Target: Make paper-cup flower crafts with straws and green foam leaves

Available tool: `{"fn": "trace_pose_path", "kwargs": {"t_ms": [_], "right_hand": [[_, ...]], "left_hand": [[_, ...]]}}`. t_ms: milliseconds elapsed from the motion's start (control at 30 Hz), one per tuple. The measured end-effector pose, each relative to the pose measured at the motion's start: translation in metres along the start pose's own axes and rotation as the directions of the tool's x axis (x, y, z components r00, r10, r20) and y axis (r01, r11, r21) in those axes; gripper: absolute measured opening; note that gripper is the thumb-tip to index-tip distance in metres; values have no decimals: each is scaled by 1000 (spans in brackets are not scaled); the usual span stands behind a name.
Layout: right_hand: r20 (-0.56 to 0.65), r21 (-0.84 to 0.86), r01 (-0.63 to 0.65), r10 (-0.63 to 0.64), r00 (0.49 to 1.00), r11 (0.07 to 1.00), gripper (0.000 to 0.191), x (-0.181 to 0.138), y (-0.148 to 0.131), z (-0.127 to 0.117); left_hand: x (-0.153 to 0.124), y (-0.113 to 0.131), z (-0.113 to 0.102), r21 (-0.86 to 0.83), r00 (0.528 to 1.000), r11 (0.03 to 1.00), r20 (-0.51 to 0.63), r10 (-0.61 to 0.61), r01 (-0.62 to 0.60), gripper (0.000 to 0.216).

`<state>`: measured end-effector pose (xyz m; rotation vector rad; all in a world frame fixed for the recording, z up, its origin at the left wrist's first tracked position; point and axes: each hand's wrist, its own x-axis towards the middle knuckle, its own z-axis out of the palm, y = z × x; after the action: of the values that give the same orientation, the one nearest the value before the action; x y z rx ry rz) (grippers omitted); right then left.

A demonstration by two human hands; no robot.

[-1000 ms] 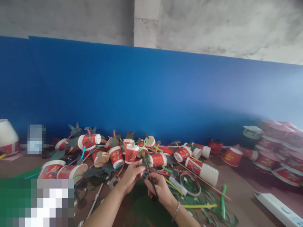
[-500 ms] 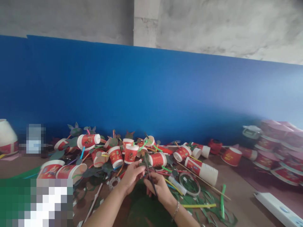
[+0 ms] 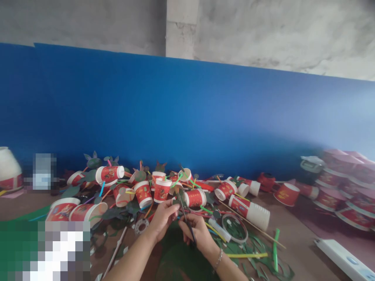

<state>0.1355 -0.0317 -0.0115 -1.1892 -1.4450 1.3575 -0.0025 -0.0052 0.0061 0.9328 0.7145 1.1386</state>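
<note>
My right hand [image 3: 196, 233] is closed round the dark handles of a pair of scissors [image 3: 184, 210], whose blades point away from me. Close beside it, my left hand [image 3: 164, 219] pinches a small piece of dark green paper [image 3: 175, 202] at the blades. Fingers partly hide the piece, so its outline is unclear. Below both hands lies a larger dark green sheet [image 3: 178, 255]. Just beyond them stand and lie red paper cups [image 3: 162, 190] with coloured straws and green paper shapes attached.
Green paper scraps [image 3: 254, 244], a tape ring [image 3: 244, 234], a glue-stick-like white tube [image 3: 219, 229] and a yellow straw [image 3: 247, 255] lie at right. Nested cups [image 3: 249, 210] rest behind a thin wooden stick. A white power strip [image 3: 345, 257] and stacked red tubs [image 3: 345, 195] are far right.
Both hands stay almost in place. The scissors and the green paper between the hands have shifted only slightly.
</note>
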Motion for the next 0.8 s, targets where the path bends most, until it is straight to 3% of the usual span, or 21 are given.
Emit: {"fn": "trace_pose_path", "kwargs": {"t_ms": [400, 800], "right_hand": [[15, 17, -25, 25, 1000, 1000, 42, -1, 0, 0], [1, 15, -50, 50, 999, 999, 38, -1, -6, 1]], "left_hand": [[0, 5, -1, 69, 999, 998, 50, -10, 7, 26], [-1, 3, -3, 58, 997, 996, 12, -74, 73, 26]]}}
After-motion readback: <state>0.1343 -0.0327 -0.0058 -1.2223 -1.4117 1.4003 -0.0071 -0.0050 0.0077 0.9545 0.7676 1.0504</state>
